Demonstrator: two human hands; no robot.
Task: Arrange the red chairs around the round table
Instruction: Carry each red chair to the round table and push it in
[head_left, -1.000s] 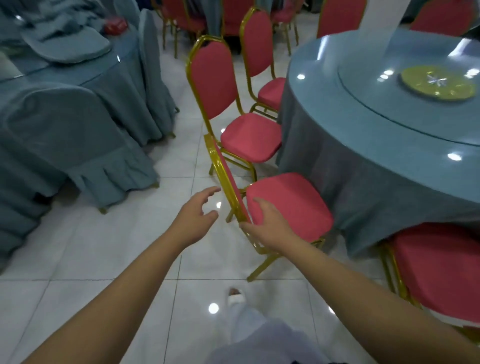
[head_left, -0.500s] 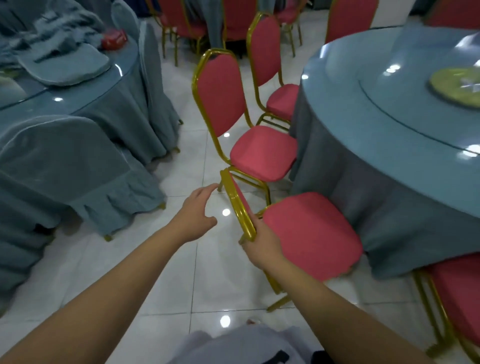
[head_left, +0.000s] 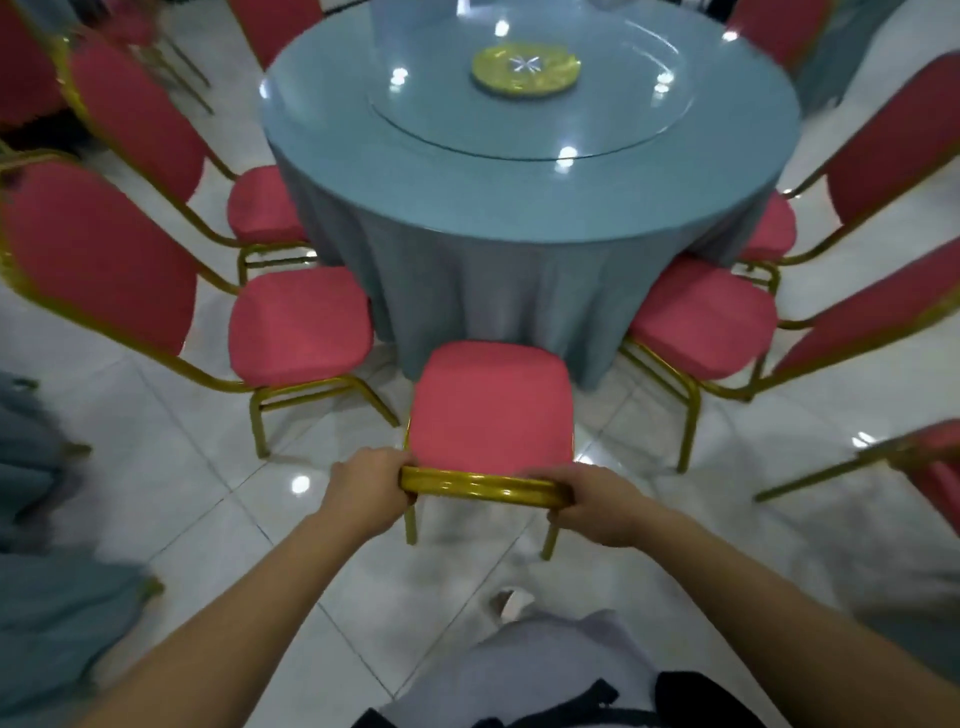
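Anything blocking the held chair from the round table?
Nothing visible. The left hand and right hand grip the chair by its back rail; its seat front sits at the tablecloth, between the left chair and the right chair.

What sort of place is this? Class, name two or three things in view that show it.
Probably a banquet hall or restaurant dining room. A blue-draped round table carries a glass turntable, matching gold-framed red chairs ring it, and the floor is glossy tile.
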